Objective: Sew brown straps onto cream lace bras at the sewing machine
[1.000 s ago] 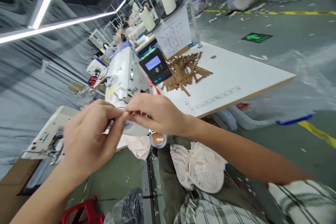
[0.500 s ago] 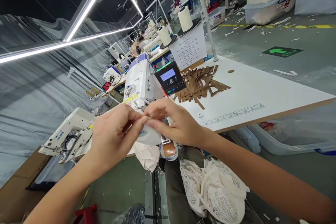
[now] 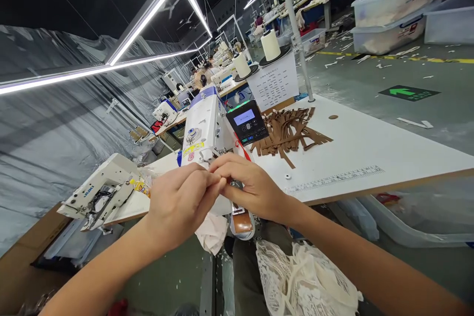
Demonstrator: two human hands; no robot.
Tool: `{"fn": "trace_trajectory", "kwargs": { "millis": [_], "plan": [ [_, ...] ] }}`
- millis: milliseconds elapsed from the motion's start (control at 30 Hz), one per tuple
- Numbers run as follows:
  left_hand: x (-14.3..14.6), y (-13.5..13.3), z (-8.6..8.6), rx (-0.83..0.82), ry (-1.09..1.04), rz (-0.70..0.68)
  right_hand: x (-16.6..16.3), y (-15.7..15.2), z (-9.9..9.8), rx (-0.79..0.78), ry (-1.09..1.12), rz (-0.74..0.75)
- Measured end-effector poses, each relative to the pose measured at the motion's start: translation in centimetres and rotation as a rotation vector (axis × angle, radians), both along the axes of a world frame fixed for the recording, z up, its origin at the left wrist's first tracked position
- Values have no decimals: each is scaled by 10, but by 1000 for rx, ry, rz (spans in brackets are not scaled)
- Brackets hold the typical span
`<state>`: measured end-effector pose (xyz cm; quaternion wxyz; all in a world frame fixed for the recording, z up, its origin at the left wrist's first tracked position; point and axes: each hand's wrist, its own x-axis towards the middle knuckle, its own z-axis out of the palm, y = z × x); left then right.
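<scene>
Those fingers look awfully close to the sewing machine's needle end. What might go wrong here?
Both hands, left hand and right hand, pinch together right at the head of the white sewing machine; if it ran, a finger could be hurt. What they pinch is hidden. The lace fabric lying loose on the lap might slip to the floor.

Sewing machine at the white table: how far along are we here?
Done: nothing finished shows; the brown strips lie piled on the white table. In hand: the left hand and right hand pinch together in front of the white sewing machine; what they pinch is too small to tell. Left: white lace fabric waits on the lap, unsewn.
</scene>
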<state>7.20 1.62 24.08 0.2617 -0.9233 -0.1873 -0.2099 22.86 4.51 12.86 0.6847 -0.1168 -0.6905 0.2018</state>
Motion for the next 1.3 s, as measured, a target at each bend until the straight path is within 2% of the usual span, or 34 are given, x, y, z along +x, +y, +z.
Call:
{"fn": "trace_trajectory", "kwargs": {
  "millis": [67, 133, 200, 300, 400, 500, 600, 733, 800, 833, 900, 933, 967, 1000, 1033, 1100, 1200, 1300],
  "plan": [
    [-2, 1, 0, 13, 7, 14, 1, 1, -2, -60, 16, 71],
    [-4, 3, 2, -24, 49, 76, 4, 3, -5, -112, -2, 74],
    [-6, 5, 4, -80, 118, 155, 6, 6, -6, -84, -62, -34],
    [-6, 6, 7, -144, 202, 240, 4, 9, -5, 63, -175, -264],
    [-4, 9, 7, -135, 234, 262, -3, 10, -3, 113, -256, -445],
    [-3, 17, 3, -121, 188, 223, -8, 15, -1, 109, -255, -522],
    [-3, 25, 4, -194, 112, 134, -6, 22, -1, 83, -161, -446],
    [-8, 16, 9, -322, -58, 99, 0, 14, -13, -185, 67, -165],
    [-13, -3, -6, -344, -98, 48, -2, -2, -25, -361, 204, -14],
    [-16, -15, -22, -349, -71, 0, -5, -11, -31, -456, 251, 122],
    [-22, -38, -67, -323, 41, -220, -12, -25, -44, -661, 284, 491],
    [-24, -48, -93, -338, 85, -270, -16, -29, -49, -758, 284, 670],
    [-25, -55, -118, -360, 64, -281, -20, -30, -54, -845, 290, 795],
    [-26, -60, -139, -389, 46, -294, -23, -29, -58, -922, 310, 840],
    [-26, -62, -155, -416, 38, -291, -26, -26, -62, -988, 333, 811],
    [-25, -62, -166, -493, 11, -254, -29, -16, -70, -1049, 329, 658],
    [-18, -55, -149, -628, -29, -203, -32, -1, -87, -1053, 267, 439],
    [-7, -41, -135, -671, -7, -168, -36, 10, -111, -1122, 254, 342]
  ]
}}
